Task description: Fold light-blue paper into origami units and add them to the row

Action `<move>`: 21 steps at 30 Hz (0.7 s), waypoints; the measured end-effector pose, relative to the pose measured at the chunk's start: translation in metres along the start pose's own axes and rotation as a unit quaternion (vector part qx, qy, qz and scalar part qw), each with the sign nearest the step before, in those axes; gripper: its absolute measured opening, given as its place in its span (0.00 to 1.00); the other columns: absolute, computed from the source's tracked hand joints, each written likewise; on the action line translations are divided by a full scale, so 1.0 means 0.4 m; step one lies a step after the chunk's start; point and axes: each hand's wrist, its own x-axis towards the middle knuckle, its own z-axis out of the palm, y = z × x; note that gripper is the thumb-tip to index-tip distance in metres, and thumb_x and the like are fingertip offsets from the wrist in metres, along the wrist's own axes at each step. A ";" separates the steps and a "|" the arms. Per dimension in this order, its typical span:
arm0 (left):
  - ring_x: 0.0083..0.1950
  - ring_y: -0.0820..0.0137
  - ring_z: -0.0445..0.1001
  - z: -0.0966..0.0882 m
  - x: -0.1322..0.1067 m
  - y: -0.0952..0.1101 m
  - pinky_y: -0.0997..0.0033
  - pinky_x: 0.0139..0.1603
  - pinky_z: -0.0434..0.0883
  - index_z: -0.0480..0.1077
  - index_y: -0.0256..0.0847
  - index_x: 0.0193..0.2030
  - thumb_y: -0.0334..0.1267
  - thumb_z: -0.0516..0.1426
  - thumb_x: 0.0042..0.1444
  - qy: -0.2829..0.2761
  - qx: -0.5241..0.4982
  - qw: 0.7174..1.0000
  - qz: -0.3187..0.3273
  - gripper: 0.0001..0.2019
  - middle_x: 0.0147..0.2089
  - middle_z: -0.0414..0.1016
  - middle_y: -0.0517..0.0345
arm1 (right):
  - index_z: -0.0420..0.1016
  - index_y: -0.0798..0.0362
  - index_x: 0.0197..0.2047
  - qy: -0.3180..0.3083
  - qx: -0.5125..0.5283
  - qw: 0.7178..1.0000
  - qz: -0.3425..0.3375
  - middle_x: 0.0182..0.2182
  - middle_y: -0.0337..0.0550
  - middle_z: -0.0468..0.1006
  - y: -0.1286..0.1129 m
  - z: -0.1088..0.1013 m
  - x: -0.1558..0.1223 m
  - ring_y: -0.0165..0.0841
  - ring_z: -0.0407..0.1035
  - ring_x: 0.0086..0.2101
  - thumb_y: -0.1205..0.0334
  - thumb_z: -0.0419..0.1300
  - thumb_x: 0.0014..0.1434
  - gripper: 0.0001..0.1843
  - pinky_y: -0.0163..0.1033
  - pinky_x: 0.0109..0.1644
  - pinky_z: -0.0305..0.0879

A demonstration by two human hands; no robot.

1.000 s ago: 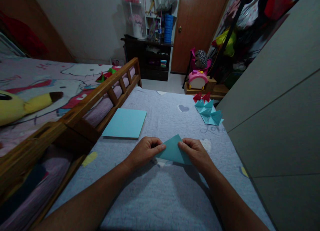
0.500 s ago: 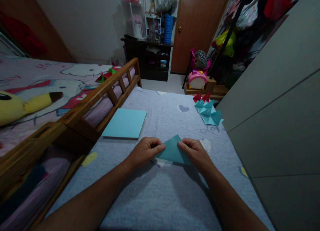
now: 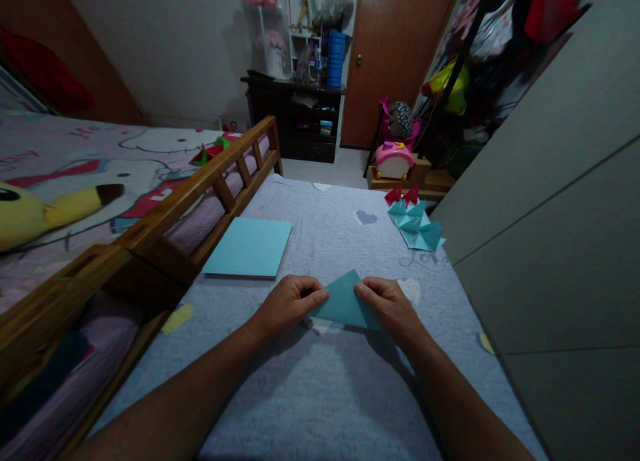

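The left hand [image 3: 294, 298] and the right hand [image 3: 391, 304] share one folded blue paper [image 3: 345, 305], which lies between them, its point turned away from the wrists. The left fingers are clamped on its left slope, thumb on top; the right fingers are clamped the same way on its right slope. Whether its near edge touches the sheet [image 3: 325, 394] is hard to tell.

Beyond the left fingers and to their left sits a stack [image 3: 250, 246] of flat blue squares, with no writing on the face that shows. Beyond the right fingers and to their right are blue folds [image 3: 417, 226], with red folds [image 3: 401, 194] just behind them. Between those folds and the right fingers, the sheet carries grey script [image 3: 424, 258] that seems to begin "Lo"; the rest is too faint to read. Straight ahead of the fingers is a printed heart [image 3: 366, 217].

Far left of the left fingers, past the rail [image 3: 200, 179], the bedding [image 3: 65, 146] bears red lettering that starts with an H, the remainder unclear, near a yellow plush [image 3: 25, 216].
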 end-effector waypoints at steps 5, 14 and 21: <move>0.28 0.73 0.62 0.005 -0.003 -0.002 0.73 0.29 0.57 0.70 0.36 0.26 0.51 0.56 0.60 0.025 0.054 0.998 0.014 0.20 0.25 0.64 0.61 | 0.69 0.53 0.24 0.021 -0.047 0.998 -0.027 0.20 0.36 0.62 0.001 0.003 0.005 0.29 0.56 0.23 0.43 0.58 0.58 0.22 0.35 0.26 0.50; 0.26 0.73 0.62 0.011 0.006 -0.007 0.72 0.29 0.55 0.67 0.38 0.23 0.47 0.54 0.60 0.043 0.175 0.984 0.008 0.18 0.23 0.63 0.63 | 0.76 0.54 0.31 0.105 -0.393 0.900 -0.154 0.30 0.45 0.76 0.023 0.024 0.023 0.37 0.67 0.36 0.62 0.57 0.65 0.12 0.41 0.42 0.56; 0.32 0.68 0.71 0.029 0.003 -0.004 0.69 0.34 0.58 0.73 0.38 0.28 0.42 0.55 0.62 0.063 0.332 0.941 -0.007 0.14 0.28 0.74 0.57 | 0.78 0.53 0.37 0.077 -0.542 0.830 -0.107 0.37 0.46 0.80 0.003 0.044 0.029 0.40 0.69 0.41 0.60 0.58 0.67 0.10 0.43 0.44 0.51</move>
